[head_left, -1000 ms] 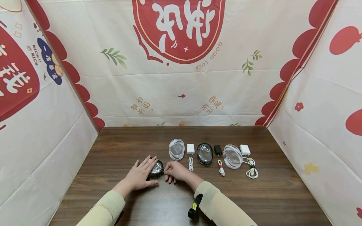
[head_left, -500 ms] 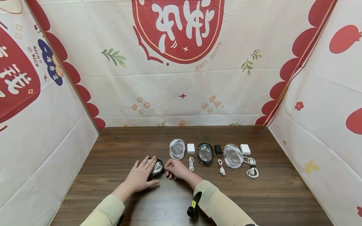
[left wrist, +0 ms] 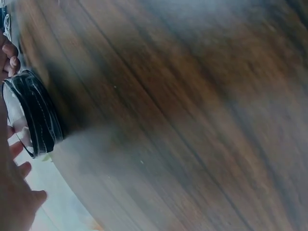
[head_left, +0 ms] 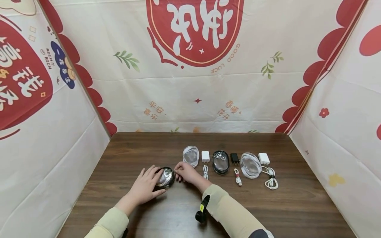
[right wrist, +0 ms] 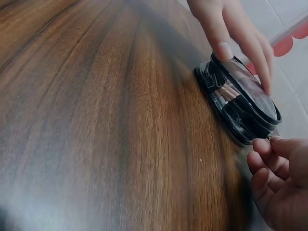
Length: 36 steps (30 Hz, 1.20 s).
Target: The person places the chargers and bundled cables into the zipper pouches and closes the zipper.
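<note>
A clear oval zip pouch with black trim (head_left: 166,177) lies on the table; pale strips and dark items show through its side in the right wrist view. My left hand (head_left: 145,186) rests on its top from the left, fingers fairly straight and spread, fingertips on the clear lid (right wrist: 255,94). At the pouch's right end, my right hand (head_left: 185,172) pinches a small zipper pull (right wrist: 268,137) between thumb and forefinger, the other fingers curled. The left wrist view catches the pouch's black side band (left wrist: 41,115) at its left edge.
Beyond my right hand runs a row: a white-trimmed clear pouch (head_left: 190,156), a white charger (head_left: 205,156), a black-trimmed pouch (head_left: 221,162), a black charger (head_left: 234,158), another white-trimmed pouch (head_left: 250,165) and a white charger (head_left: 263,158). Bundled cables (head_left: 271,178) lie before the chargers. Printed cloth walls surround the table.
The head view has shifted slightly. Relative to the table, my right hand has moved a little left and away along the pouch's edge. My left hand has slid slightly left, exposing more lid.
</note>
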Available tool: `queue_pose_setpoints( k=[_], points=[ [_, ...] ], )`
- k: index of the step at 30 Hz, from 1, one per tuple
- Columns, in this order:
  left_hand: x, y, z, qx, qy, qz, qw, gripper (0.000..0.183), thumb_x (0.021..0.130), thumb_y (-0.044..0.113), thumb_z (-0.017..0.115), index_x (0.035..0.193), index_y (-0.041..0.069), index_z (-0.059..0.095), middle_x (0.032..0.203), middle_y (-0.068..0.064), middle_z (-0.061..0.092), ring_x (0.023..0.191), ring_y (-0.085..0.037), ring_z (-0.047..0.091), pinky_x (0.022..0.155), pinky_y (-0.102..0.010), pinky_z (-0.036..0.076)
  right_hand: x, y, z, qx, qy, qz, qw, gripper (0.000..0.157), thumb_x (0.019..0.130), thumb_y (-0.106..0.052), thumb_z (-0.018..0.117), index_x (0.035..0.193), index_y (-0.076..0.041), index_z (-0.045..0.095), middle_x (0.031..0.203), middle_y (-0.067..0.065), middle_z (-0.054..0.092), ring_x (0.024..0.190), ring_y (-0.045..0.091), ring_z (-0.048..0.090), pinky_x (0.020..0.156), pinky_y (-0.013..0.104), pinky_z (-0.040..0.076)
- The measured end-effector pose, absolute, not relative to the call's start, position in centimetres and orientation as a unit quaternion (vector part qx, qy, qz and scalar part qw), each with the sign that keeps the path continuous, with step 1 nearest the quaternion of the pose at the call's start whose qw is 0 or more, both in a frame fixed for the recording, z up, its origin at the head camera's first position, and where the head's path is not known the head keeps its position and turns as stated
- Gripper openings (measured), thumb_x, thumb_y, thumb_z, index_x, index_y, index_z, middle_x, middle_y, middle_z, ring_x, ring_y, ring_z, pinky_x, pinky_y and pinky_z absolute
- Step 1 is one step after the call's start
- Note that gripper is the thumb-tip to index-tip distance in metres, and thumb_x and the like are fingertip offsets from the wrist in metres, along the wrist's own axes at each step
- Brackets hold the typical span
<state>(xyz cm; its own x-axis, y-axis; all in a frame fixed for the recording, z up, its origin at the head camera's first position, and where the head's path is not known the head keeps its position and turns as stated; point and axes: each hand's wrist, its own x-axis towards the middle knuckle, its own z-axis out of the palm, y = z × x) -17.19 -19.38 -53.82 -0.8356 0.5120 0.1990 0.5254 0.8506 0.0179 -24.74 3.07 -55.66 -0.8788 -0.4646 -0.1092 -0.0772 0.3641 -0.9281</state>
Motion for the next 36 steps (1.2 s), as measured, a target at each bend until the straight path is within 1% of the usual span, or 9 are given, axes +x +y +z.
queue_pose_setpoints(
  k=[4, 6, 13, 17, 21, 25, 29, 33, 36],
  points=[
    [-17.6, -19.3, -53.5, -0.289, -0.949, -0.032, 0.121, 0.075, 0.086, 0.057, 0.064, 0.142, 0.009, 0.050, 0.142, -0.011, 0.048, 0.134, -0.035, 0.040, 0.104, -0.061, 0.031, -24.9, 2.9, -56.0, -0.163, 0.805, -0.544, 0.173, 0.006, 0.098, -0.005, 0.055, 0.093, -0.003, 0.059, 0.067, 0.010, 0.064, 0.049, 0.013, 0.056, 0.039, 0.023, 0.041],
    [-17.9, -19.2, -53.3, -0.309, -0.943, -0.027, 0.124, 0.074, 0.087, 0.055, 0.064, 0.142, 0.009, 0.050, 0.144, -0.010, 0.048, 0.134, -0.035, 0.041, 0.105, -0.060, 0.031, -25.0, 2.8, -56.2, -0.162, 0.805, -0.545, 0.170, 0.006, 0.098, -0.005, 0.055, 0.093, -0.002, 0.059, 0.067, 0.009, 0.064, 0.049, 0.013, 0.055, 0.039, 0.023, 0.041],
    [-18.9, -18.7, -53.4, -0.375, -0.924, -0.001, 0.073, 0.073, 0.092, 0.054, 0.058, 0.147, 0.008, 0.044, 0.152, -0.006, 0.039, 0.140, -0.031, 0.033, 0.108, -0.058, 0.028, -25.1, 3.1, -56.5, -0.154, 0.807, -0.545, 0.168, 0.008, 0.099, -0.006, 0.055, 0.094, -0.004, 0.060, 0.070, 0.009, 0.065, 0.051, 0.012, 0.055, 0.040, 0.023, 0.042],
    [-19.0, -18.8, -53.7, -0.369, -0.929, -0.012, 0.033, 0.080, 0.091, 0.057, 0.057, 0.151, 0.008, 0.035, 0.157, -0.006, 0.030, 0.143, -0.032, 0.027, 0.108, -0.058, 0.027, -25.0, 3.2, -56.6, -0.155, 0.802, -0.550, 0.173, 0.008, 0.099, -0.005, 0.054, 0.093, -0.003, 0.060, 0.071, 0.010, 0.065, 0.051, 0.012, 0.055, 0.041, 0.023, 0.042],
    [-18.9, -18.9, -53.9, -0.366, -0.930, -0.035, 0.014, 0.085, 0.090, 0.057, 0.059, 0.153, 0.008, 0.031, 0.159, -0.007, 0.025, 0.144, -0.033, 0.023, 0.107, -0.059, 0.028, -25.1, 3.2, -56.6, -0.160, 0.804, -0.545, 0.174, 0.009, 0.099, -0.004, 0.053, 0.093, -0.004, 0.060, 0.070, 0.008, 0.064, 0.051, 0.012, 0.054, 0.040, 0.023, 0.042],
    [-18.8, -19.0, -54.1, -0.364, -0.930, -0.044, 0.010, 0.089, 0.088, 0.061, 0.059, 0.153, 0.009, 0.030, 0.159, -0.007, 0.025, 0.144, -0.034, 0.022, 0.105, -0.062, 0.029, -25.0, 3.3, -56.5, -0.166, 0.801, -0.546, 0.182, 0.011, 0.099, -0.002, 0.051, 0.092, -0.003, 0.060, 0.069, 0.009, 0.063, 0.051, 0.012, 0.054, 0.040, 0.023, 0.041],
    [-18.8, -19.0, -54.5, -0.360, -0.932, -0.040, 0.021, 0.092, 0.086, 0.066, 0.057, 0.153, 0.010, 0.031, 0.159, -0.005, 0.024, 0.144, -0.032, 0.021, 0.103, -0.064, 0.030, -25.1, 3.6, -56.2, -0.172, 0.797, -0.546, 0.192, 0.010, 0.098, -0.003, 0.054, 0.091, -0.003, 0.062, 0.069, 0.010, 0.064, 0.050, 0.013, 0.055, 0.039, 0.024, 0.039],
    [-18.8, -18.9, -54.8, -0.357, -0.933, -0.037, 0.035, 0.091, 0.086, 0.068, 0.056, 0.153, 0.011, 0.032, 0.159, -0.004, 0.025, 0.144, -0.032, 0.023, 0.101, -0.065, 0.031, -25.3, 3.8, -56.1, -0.176, 0.801, -0.538, 0.197, 0.008, 0.097, -0.004, 0.057, 0.091, -0.004, 0.062, 0.067, 0.007, 0.064, 0.048, 0.012, 0.055, 0.038, 0.023, 0.038],
    [-18.7, -18.6, -54.6, -0.349, -0.936, -0.034, 0.028, 0.091, 0.086, 0.068, 0.056, 0.152, 0.011, 0.032, 0.159, -0.004, 0.026, 0.143, -0.032, 0.024, 0.101, -0.065, 0.031, -25.3, 3.9, -56.1, -0.176, 0.801, -0.536, 0.202, 0.008, 0.097, -0.005, 0.057, 0.091, -0.005, 0.062, 0.066, 0.005, 0.063, 0.046, 0.012, 0.056, 0.038, 0.023, 0.038]
  ],
)
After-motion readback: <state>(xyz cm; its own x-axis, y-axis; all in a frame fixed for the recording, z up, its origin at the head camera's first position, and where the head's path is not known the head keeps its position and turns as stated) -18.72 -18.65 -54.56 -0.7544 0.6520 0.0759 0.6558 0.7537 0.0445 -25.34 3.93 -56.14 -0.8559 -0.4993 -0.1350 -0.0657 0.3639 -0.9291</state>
